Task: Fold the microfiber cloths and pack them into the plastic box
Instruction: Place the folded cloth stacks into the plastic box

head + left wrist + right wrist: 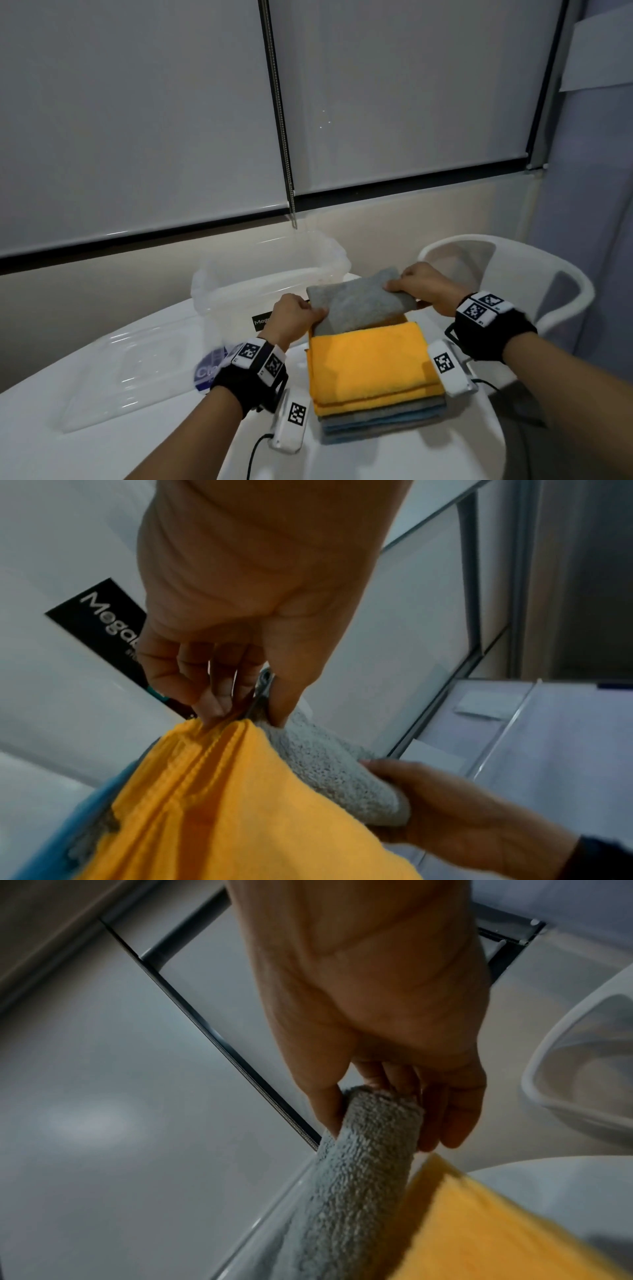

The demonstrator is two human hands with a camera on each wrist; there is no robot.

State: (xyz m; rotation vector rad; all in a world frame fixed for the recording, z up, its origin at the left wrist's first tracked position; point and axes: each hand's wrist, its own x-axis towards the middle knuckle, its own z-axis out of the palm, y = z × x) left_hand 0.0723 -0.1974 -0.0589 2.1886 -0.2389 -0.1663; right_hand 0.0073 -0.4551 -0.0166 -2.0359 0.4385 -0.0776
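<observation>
A folded grey cloth (359, 303) is held tilted above the far end of a stack of folded cloths (373, 370), whose top one is orange. My left hand (298, 317) pinches the grey cloth's near-left corner (329, 761) between thumb and fingers. My right hand (421, 284) grips its far-right edge (369, 1137), thumb on top and fingers underneath. The clear plastic box (270, 274) stands open just behind the cloth, beyond my left hand.
The box's clear lid (130, 363) lies flat on the white round table (68, 445) to the left. A white plastic chair (513, 274) stands at the right beyond the table edge. Grey and blue cloths (383, 421) lie under the orange ones.
</observation>
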